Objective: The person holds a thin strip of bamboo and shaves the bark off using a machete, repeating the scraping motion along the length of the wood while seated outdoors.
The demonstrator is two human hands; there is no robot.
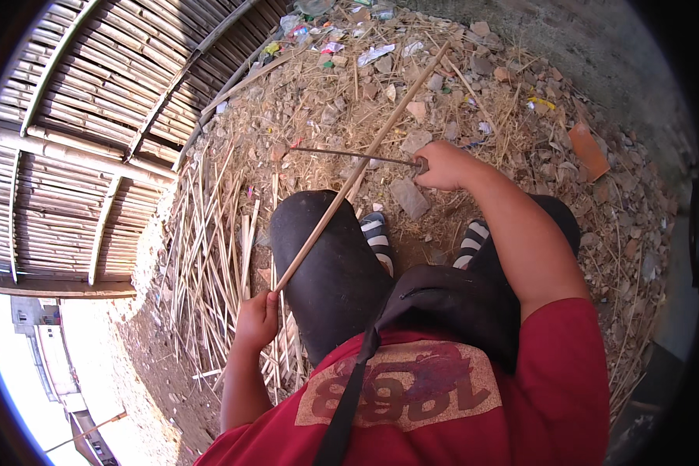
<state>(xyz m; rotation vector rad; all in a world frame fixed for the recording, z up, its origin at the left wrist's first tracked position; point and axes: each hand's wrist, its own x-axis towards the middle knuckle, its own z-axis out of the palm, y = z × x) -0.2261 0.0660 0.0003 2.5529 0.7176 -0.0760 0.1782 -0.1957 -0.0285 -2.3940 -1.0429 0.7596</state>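
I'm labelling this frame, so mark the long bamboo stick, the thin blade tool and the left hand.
long bamboo stick (pixel 365 159): head view, mid-shaft.
thin blade tool (pixel 349 153): head view, middle of the blade.
left hand (pixel 256 318): head view, back of the hand.

A bamboo wall (pixel 93 140) stands on the left. Sticks (pixel 210 256) lie below it. Stones (pixel 412 198) and trash (pixel 326 46) cover the ground.

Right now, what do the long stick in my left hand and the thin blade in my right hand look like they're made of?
The long stick, gripped at its lower end by the left hand, looks like split bamboo or cane: pale tan, matte, straight. The thin blade, held by the right hand, looks like metal: dark, narrow, dull grey-brown, possibly rusted. Its handle is hidden in the fist.
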